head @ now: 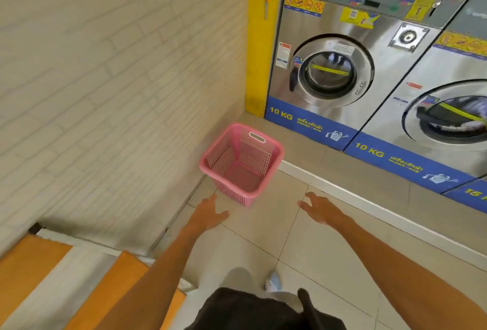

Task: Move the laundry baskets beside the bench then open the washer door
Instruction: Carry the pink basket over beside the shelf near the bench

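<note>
I see both my hands stretched forward over the tiled floor (263, 245), fingers spread wide and holding nothing: the left hand (208, 213) sits just short of the pink basket (241, 163), the right hand (320, 209) a little to the other side of it, neither touching it. The basket stands upright and empty in the floor's far corner, where the pale brick wall (118, 79) meets the raised step (369, 179) under the machines; one cut-out handle shows on its far wall. Near the floor's left edge, the orange-and-white slats of the bench (52, 277) run along the wall, well apart from the basket. On the step, the nearest washer (340, 47) has its round door (332, 71) shut, a yellow strip visible across the glass. Its blue base band reads "10 KG" with Thai script and a small "WASHER" line; stickers numbered 1, 2 and 4 and a QR label sit on the front. The second washer (445, 108) also reads "10 KG", and a further band starts with "15". The brand name on the top panel is too blurred to read.
</note>
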